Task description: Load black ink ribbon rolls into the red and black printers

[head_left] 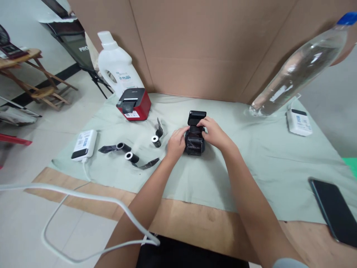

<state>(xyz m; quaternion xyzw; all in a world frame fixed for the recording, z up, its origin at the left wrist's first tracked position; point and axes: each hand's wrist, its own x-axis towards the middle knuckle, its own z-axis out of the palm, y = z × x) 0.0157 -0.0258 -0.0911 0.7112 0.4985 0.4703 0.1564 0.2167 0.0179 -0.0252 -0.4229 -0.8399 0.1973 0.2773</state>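
Note:
A small black receipt printer (195,143) rests on the cloth in front of me, its lid (197,117) raised at the back. Shiny dark strip material covers its front. My left hand (176,143) grips its left side, fingertips at the upper edge near the hinge. My right hand (213,132) holds the opposite side, with the index finger over the opening below the lid and the thumb at the side. What lies under the fingertips is hidden. Left of my hands is a small dark roll (156,141) with a loose tail; two more rolls, one a black roll (131,157), lie farther left.
A red and black printer (134,104) stands back left before a white jug (118,69). A large clear bottle (301,70) leans at the right. White power banks (84,145) sit on both sides. A phone (334,210) lies front right; a white cable (92,198) loops front left.

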